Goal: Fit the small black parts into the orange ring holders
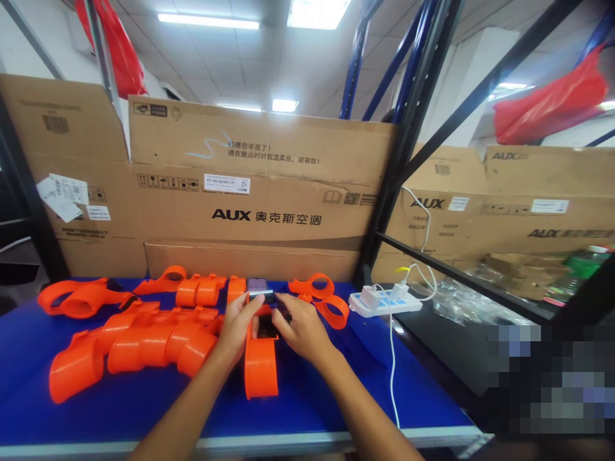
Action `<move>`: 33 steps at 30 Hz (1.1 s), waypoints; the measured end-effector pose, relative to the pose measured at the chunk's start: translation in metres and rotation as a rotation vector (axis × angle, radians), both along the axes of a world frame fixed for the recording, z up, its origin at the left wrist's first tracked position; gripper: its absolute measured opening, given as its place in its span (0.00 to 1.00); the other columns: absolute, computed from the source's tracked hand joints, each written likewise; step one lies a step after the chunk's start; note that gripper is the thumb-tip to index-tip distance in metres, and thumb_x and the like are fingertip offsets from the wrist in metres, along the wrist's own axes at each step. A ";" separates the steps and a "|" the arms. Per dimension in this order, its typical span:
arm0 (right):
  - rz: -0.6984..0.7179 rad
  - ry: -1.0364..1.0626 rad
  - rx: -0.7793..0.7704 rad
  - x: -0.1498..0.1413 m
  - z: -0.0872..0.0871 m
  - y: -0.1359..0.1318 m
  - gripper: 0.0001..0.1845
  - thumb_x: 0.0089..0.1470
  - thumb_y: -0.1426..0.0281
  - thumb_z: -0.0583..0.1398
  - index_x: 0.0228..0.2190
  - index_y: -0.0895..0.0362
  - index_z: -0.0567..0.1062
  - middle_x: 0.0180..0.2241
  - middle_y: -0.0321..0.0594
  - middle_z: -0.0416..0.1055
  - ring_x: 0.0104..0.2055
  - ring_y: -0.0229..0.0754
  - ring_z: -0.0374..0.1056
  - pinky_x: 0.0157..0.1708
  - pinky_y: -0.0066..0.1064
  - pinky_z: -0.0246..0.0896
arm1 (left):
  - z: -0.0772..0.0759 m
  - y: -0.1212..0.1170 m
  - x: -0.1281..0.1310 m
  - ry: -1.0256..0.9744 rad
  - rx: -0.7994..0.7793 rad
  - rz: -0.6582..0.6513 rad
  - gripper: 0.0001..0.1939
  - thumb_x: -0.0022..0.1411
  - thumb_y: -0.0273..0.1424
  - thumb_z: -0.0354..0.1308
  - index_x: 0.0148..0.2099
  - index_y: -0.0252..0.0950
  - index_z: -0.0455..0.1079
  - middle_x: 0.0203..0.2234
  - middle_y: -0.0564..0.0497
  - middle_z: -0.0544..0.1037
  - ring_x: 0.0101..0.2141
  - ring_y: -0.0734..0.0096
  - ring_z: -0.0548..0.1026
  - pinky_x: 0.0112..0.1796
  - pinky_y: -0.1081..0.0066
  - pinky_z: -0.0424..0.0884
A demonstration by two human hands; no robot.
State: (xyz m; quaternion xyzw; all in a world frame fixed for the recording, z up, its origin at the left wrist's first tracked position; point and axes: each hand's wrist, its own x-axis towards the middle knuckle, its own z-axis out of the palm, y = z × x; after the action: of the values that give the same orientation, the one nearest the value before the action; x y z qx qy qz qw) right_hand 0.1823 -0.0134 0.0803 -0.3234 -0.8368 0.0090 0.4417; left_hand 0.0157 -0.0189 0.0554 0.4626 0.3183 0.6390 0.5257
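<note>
An orange plastic tape dispenser (pixel 261 370) stands before me, its round hub toward me. My left hand (pixel 237 322) is closed on its far end, with the thumb on top by a dark strip with a pale edge (pixel 262 296). My right hand (pixel 302 325) is closed at the right side of that end; its fingertips are partly hidden, and whether they pinch a small part I cannot make out. A dark piece (pixel 266 328) shows between the hands. Just beyond them is a small device with a lit screen (pixel 257 283).
More orange tape dispensers (pixel 129 349) lie in rows on the blue tabletop (pixel 144 416), several to the left, others (pixel 332 310) to the right. A white power strip (pixel 384 302) with plugs and a trailing cable is at right. Cardboard (pixel 264 186) walls the back, beside a black rack post (pixel 384 211).
</note>
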 end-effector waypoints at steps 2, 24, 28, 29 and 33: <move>0.019 0.040 -0.048 0.000 0.000 0.000 0.11 0.62 0.69 0.57 0.44 0.56 0.76 0.34 0.43 0.79 0.32 0.44 0.74 0.33 0.31 0.66 | -0.001 0.001 -0.002 -0.023 -0.013 -0.020 0.22 0.56 0.49 0.68 0.38 0.34 0.74 0.11 0.59 0.67 0.10 0.80 0.59 0.16 0.77 0.51; -0.513 -0.263 -0.417 0.035 0.013 0.089 0.12 0.58 0.71 0.62 0.43 0.56 0.82 0.41 0.47 0.82 0.46 0.48 0.76 0.41 0.29 0.64 | -0.006 0.016 -0.006 -0.023 -0.113 0.054 0.22 0.53 0.50 0.67 0.30 0.34 0.73 0.07 0.57 0.65 0.09 0.77 0.59 0.16 0.75 0.55; -0.460 -0.281 -0.420 0.038 0.009 0.092 0.13 0.57 0.77 0.61 0.42 0.58 0.82 0.39 0.47 0.82 0.43 0.46 0.77 0.39 0.28 0.64 | -0.006 0.018 -0.006 -0.013 -0.119 0.061 0.23 0.52 0.51 0.68 0.30 0.34 0.73 0.07 0.58 0.63 0.10 0.76 0.61 0.16 0.75 0.57; -0.445 -0.285 -0.417 0.039 0.009 0.092 0.14 0.56 0.78 0.60 0.42 0.58 0.82 0.39 0.47 0.82 0.43 0.46 0.77 0.39 0.28 0.64 | -0.006 0.019 -0.006 0.001 -0.127 0.055 0.24 0.51 0.52 0.68 0.29 0.34 0.73 0.07 0.57 0.63 0.09 0.76 0.61 0.16 0.74 0.57; -0.394 -0.284 -0.387 0.040 0.018 0.086 0.13 0.60 0.77 0.58 0.39 0.56 0.82 0.41 0.45 0.82 0.43 0.46 0.77 0.41 0.29 0.64 | -0.005 0.018 -0.006 0.004 -0.131 0.064 0.26 0.51 0.55 0.68 0.28 0.35 0.72 0.07 0.57 0.64 0.09 0.76 0.61 0.16 0.74 0.58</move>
State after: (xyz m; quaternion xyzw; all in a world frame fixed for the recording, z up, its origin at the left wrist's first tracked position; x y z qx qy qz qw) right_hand 0.2219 0.0727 0.0984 -0.5555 -0.7941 0.0370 0.2437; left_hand 0.0102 -0.0011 0.0505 0.4180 0.3753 0.6324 0.5334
